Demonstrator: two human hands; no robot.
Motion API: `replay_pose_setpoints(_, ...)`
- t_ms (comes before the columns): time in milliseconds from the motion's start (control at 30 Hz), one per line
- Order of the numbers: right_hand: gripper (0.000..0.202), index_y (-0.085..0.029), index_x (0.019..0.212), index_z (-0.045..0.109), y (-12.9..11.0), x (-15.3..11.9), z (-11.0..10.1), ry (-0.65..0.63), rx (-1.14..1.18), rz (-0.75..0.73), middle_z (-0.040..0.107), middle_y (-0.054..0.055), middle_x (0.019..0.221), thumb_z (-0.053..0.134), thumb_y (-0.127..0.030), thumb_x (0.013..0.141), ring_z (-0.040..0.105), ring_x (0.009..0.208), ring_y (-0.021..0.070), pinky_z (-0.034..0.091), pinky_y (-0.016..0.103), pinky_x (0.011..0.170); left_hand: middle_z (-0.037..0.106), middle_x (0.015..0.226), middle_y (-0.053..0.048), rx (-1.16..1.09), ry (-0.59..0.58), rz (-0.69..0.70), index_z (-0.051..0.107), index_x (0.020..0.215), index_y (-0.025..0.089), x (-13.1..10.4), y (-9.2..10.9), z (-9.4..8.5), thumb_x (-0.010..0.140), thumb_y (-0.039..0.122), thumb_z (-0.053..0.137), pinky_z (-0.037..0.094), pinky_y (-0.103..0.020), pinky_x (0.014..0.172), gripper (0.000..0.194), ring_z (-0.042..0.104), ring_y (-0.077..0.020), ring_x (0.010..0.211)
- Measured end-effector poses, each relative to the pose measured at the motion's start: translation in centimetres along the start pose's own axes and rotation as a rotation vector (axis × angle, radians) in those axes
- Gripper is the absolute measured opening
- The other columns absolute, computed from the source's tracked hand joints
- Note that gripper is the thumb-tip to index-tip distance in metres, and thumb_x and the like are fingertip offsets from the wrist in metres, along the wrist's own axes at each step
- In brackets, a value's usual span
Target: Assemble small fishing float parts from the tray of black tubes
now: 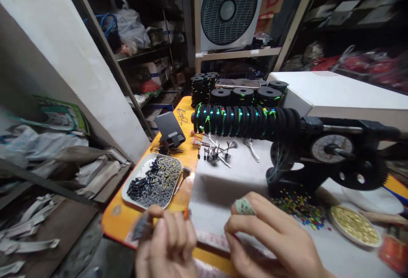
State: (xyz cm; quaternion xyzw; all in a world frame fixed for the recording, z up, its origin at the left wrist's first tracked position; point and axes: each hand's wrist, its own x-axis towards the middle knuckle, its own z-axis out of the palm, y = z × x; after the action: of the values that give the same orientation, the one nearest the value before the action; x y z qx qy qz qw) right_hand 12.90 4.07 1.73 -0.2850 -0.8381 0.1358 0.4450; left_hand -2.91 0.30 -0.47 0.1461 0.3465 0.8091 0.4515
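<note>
My left hand [168, 244] is closed at the table's near edge, its fingers curled in. A dark grey patch [140, 227] shows at its left side; whether this is a finger wrap or a held bundle I cannot tell. To its right, my right hand [267, 237] has thumb and forefinger pinched together; anything between them is too small to make out. A pale green wrap [245, 206] covers part of one of its fingers. Beyond the hands, a black ribbed spool [245, 121] wound with green wire sits on a winding machine [331, 146] with a dial and gears.
A white tray [126, 193] of small grey and black cylindrical parts stands left. Behind it are a phone on a stand [170, 129] and white-stemmed wire bundles [218, 150]. Colored beads [299, 208] and a dish of gold-colored pieces [355, 227] lie right. More black spools [244, 95] stand behind.
</note>
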Motion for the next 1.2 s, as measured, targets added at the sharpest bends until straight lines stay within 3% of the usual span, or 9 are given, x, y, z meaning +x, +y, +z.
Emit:
replay_pose_setpoints(100, 0.02, -0.017, 0.083, 0.061, -0.1, 0.3, -0.4, -0.016, 0.0, 0.007, 0.056, 0.005, 0.072, 0.055, 0.001, 0.081, 0.052, 0.065, 0.0163, 0.045, 0.027, 0.057, 0.05, 0.056, 0.005, 0.355, -0.264, 0.197, 0.069, 0.088, 0.024, 3.8, 2.9, -2.1, 0.093, 0.029, 0.053, 0.05, -0.024, 0.062, 0.018, 0.05, -0.0131, 0.054)
replay_pose_setpoints(167, 0.019, -0.017, 0.083, 0.061, -0.2, 0.5, -0.5, -0.046, -0.005, 0.004, 0.057, 0.005, 0.07, 0.053, 0.0, 0.081, 0.053, 0.065, 0.0168, 0.046, 0.028, 0.058, 0.071, 0.097, -0.004, 0.896, -0.432, 0.359, 0.07, 0.086, 0.022, 6.6, 4.9, -2.8, 0.096, 0.019, 0.045, 0.044, -0.031, 0.095, 0.027, 0.061, -0.0203, 0.101)
replay_pose_setpoints(233, 0.018, -0.016, 0.081, 0.061, -0.2, 0.7, -0.3, -0.05, -0.014, 0.013, 0.056, 0.004, 0.067, 0.052, -0.001, 0.081, 0.052, 0.063, 0.0175, 0.045, 0.029, 0.056, 0.068, 0.103, -0.007, 1.397, -0.651, 0.368, 0.067, 0.1, 0.02, 9.2, 6.3, -2.7, 0.092, 0.009, 0.038, 0.044, -0.035, 0.092, 0.032, 0.061, -0.0226, 0.103)
replay_pose_setpoints(333, 0.019, -0.015, 0.077, 0.065, -0.2, 0.7, 0.0, -0.036, -0.01, 0.033, 0.051, 0.004, 0.064, 0.052, -0.004, 0.083, 0.049, 0.06, 0.0172, 0.04, 0.028, 0.051, 0.062, 0.1, -0.01, 1.561, -0.783, 0.367, 0.067, 0.099, 0.016, 11.7, 6.5, -1.7, 0.082, 0.002, 0.039, 0.043, -0.039, 0.091, 0.035, 0.059, -0.0259, 0.1)
replay_pose_setpoints(533, 0.02, -0.015, 0.079, 0.069, -0.3, 0.5, -0.2, -0.071, 0.018, 0.052, 0.049, 0.004, 0.066, 0.053, -0.006, 0.085, 0.049, 0.063, 0.0173, 0.039, 0.027, 0.054, 0.058, 0.082, -0.008, 1.713, -0.813, 0.377, 0.061, 0.073, 0.02, 13.3, 4.6, -0.4, 0.084, 0.016, 0.051, 0.042, -0.042, 0.078, 0.015, 0.057, -0.0292, 0.082)
replay_pose_setpoints(733, 0.02, -0.015, 0.08, 0.068, -0.1, 0.7, -0.1, -0.028, 0.058, 0.052, 0.052, 0.003, 0.065, 0.052, -0.005, 0.086, 0.05, 0.061, 0.016, 0.039, 0.026, 0.052, 0.057, 0.064, -0.001, 1.693, -0.751, 0.373, 0.054, 0.06, 0.024, 13.9, 5.3, 0.2, 0.075, 0.015, 0.059, 0.038, -0.035, 0.064, 0.018, 0.054, -0.024, 0.065)
replay_pose_setpoints(900, 0.018, -0.017, 0.078, 0.069, -0.2, 1.0, -0.3, -0.021, 0.07, 0.11, 0.054, 0.002, 0.064, 0.056, -0.007, 0.084, 0.053, 0.06, 0.0156, 0.042, 0.026, 0.053, 0.06, 0.074, -0.001, 1.494, -0.606, 0.364, 0.056, 0.071, 0.023, 10.4, 5.9, 0.8, 0.081, 0.022, 0.059, 0.043, -0.032, 0.063, 0.01, 0.055, -0.0198, 0.065)
replay_pose_setpoints(1067, 0.014, -0.02, 0.079, 0.068, -0.6, 0.7, -0.3, 0.006, 0.097, 0.189, 0.058, 0.001, 0.066, 0.059, -0.01, 0.084, 0.058, 0.062, 0.0153, 0.048, 0.028, 0.06, 0.067, 0.08, -0.002, 0.796, -0.43, -0.163, 0.072, 0.109, 0.022, 4.3, 3.6, 1.0, 0.078, 0.037, 0.076, 0.049, -0.024, 0.061, 0.034, 0.059, -0.0139, 0.066)
replay_pose_setpoints(1200, 0.014, -0.019, 0.079, 0.062, -0.5, 0.3, -0.2, 0.021, 0.138, 0.216, 0.058, 0.001, 0.068, 0.056, -0.008, 0.085, 0.057, 0.064, 0.015, 0.047, 0.028, 0.061, 0.07, 0.068, -0.002, 0.408, -0.25, -0.391, 0.077, 0.071, 0.018, 1.3, 1.3, 1.6, 0.059, 0.035, 0.092, 0.042, -0.016, 0.053, 0.026, 0.05, -0.0059, 0.053)
